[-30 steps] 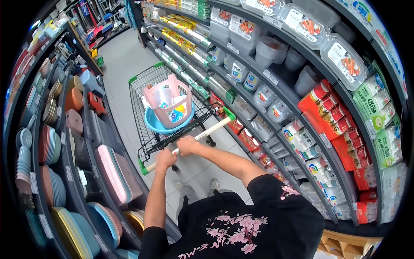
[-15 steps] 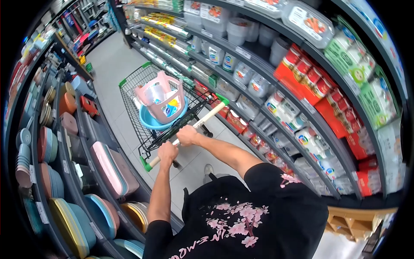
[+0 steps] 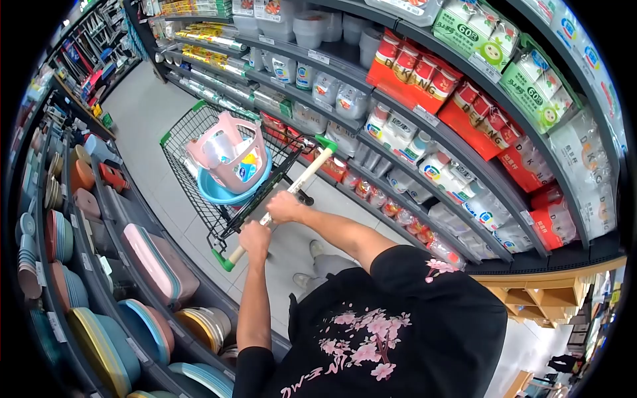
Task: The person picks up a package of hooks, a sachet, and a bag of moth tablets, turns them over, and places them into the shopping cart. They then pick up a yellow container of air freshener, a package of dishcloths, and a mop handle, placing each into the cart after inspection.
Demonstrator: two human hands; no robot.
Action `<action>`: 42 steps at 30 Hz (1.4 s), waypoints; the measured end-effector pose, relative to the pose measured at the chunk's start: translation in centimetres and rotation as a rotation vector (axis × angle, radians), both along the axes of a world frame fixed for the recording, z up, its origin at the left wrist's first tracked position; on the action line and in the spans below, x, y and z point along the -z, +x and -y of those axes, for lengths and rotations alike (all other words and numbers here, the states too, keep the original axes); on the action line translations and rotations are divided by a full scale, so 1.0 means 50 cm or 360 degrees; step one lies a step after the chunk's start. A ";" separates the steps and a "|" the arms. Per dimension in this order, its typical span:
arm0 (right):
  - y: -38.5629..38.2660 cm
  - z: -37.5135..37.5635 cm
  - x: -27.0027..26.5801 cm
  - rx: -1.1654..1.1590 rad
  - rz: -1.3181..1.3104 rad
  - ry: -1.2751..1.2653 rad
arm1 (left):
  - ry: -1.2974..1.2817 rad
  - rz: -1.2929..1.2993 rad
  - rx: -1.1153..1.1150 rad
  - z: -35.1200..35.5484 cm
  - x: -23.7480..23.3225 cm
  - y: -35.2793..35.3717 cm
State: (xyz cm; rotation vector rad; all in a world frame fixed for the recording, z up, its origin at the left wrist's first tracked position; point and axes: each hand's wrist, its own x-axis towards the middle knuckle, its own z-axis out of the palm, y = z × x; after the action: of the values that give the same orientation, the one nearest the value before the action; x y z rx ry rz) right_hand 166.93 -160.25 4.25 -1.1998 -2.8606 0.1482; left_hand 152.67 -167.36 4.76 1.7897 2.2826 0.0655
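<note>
My left hand (image 3: 255,237) is wrapped round the pale bar of the shopping cart handle (image 3: 310,171), near its lower green end. Close beside it, my right hand (image 3: 284,207) grips the same bar nearer the middle. Ahead of both hands is the wire shopping cart (image 3: 174,142) with green corners. Inside it a light blue basin (image 3: 219,194) holds a pink plastic basket (image 3: 230,171) with tall handles. A clear plastic item (image 3: 217,148) and something with a blue and yellow label sit in the pink basket; their kinds are hard to make out.
Shelves on the right carry red boxes of cups (image 3: 415,71), green-wrapped packs (image 3: 474,33) and plastic tubs (image 3: 312,28). The left shelves hold stacked basins (image 3: 99,351) and a pink storage box (image 3: 156,259). Grey tiled floor (image 3: 136,99) runs between them.
The view has turned a little, so the cart and shelves sit further left in the picture. More of my feet shows under the handle. Both hands keep their grip.
</note>
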 end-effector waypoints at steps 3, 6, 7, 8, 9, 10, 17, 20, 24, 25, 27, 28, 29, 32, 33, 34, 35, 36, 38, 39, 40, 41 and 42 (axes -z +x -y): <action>0.033 0.036 0.007 -0.0009 -0.0046 0.0034 | -0.0013 0.0011 -0.0025 0.042 -0.008 0.034; 0.068 0.073 0.008 0.0005 -0.0059 0.0015 | -0.0032 0.0005 -0.0033 0.077 -0.018 0.074; 0.081 0.086 0.003 0.0001 -0.0060 0.0013 | -0.0043 0.0007 -0.0039 0.089 -0.022 0.088; 0.094 0.096 -0.003 0.0009 -0.0066 0.0015 | -0.0041 0.0002 -0.0031 0.097 -0.025 0.100; 0.108 0.109 -0.002 0.0013 -0.0089 0.0017 | -0.0044 -0.0002 -0.0035 0.109 -0.027 0.115; 0.122 0.122 0.000 0.0017 -0.0114 0.0018 | -0.0048 -0.0007 -0.0039 0.122 -0.028 0.129; 0.204 0.193 0.020 0.0039 -0.0178 0.0098 | 0.0017 -0.0051 -0.0128 0.195 -0.008 0.220; 0.243 0.213 0.034 0.0040 -0.0207 0.0132 | 0.0088 -0.0147 -0.0101 0.227 0.004 0.262; 0.299 0.269 0.032 0.0054 -0.0204 0.0073 | 0.0179 -0.0175 -0.0106 0.279 0.003 0.325; 0.310 0.277 0.027 0.0077 -0.0187 0.0044 | 0.0182 -0.0182 -0.0121 0.288 0.001 0.340; 0.342 0.300 0.027 0.0042 -0.0198 -0.0002 | 0.0211 -0.0185 -0.0067 0.316 0.001 0.368; 0.355 0.309 0.024 0.0046 -0.0145 -0.0008 | 0.0210 -0.0185 -0.0081 0.324 0.000 0.382; 0.370 0.322 0.025 0.0046 -0.0089 -0.0022 | 0.0226 -0.0179 -0.0072 0.335 0.002 0.398; 0.416 0.358 0.020 0.0014 -0.0139 -0.0029 | 0.0221 -0.0155 -0.0065 0.375 0.007 0.433; 0.428 0.369 0.022 -0.0007 -0.0138 -0.0037 | 0.0216 -0.0134 -0.0043 0.388 0.008 0.445; 0.441 0.380 0.022 0.0000 -0.0122 -0.0037 | 0.0206 -0.0125 -0.0059 0.399 0.007 0.458; 0.454 0.393 0.022 0.0008 -0.0106 -0.0033 | 0.0203 -0.0126 -0.0075 0.414 0.007 0.471; 0.466 0.407 0.024 0.0025 -0.0166 0.0030 | 0.0194 -0.0112 -0.0071 0.424 0.007 0.484; 0.495 0.428 0.028 0.0024 -0.0145 0.0002 | 0.0144 -0.0067 -0.0070 0.444 0.009 0.508; 0.507 0.440 0.027 0.0030 -0.0119 -0.0031 | 0.0150 -0.0067 -0.0053 0.457 0.007 0.520; 0.517 0.450 0.027 0.0041 -0.0061 -0.0056 | 0.0122 -0.0065 -0.0060 0.467 0.005 0.533; 0.527 0.467 0.027 0.0042 -0.0072 -0.0055 | 0.0098 -0.0061 -0.0061 0.477 0.002 0.544; 0.539 0.478 0.022 0.0060 -0.0087 -0.0054 | 0.0109 -0.0067 -0.0055 0.485 -0.001 0.552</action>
State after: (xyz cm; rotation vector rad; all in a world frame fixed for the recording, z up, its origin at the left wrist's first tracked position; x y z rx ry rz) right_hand 193.90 -184.14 3.15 -1.2349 -2.7975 0.2262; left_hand 180.29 -191.60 4.83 1.8010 2.3680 0.1146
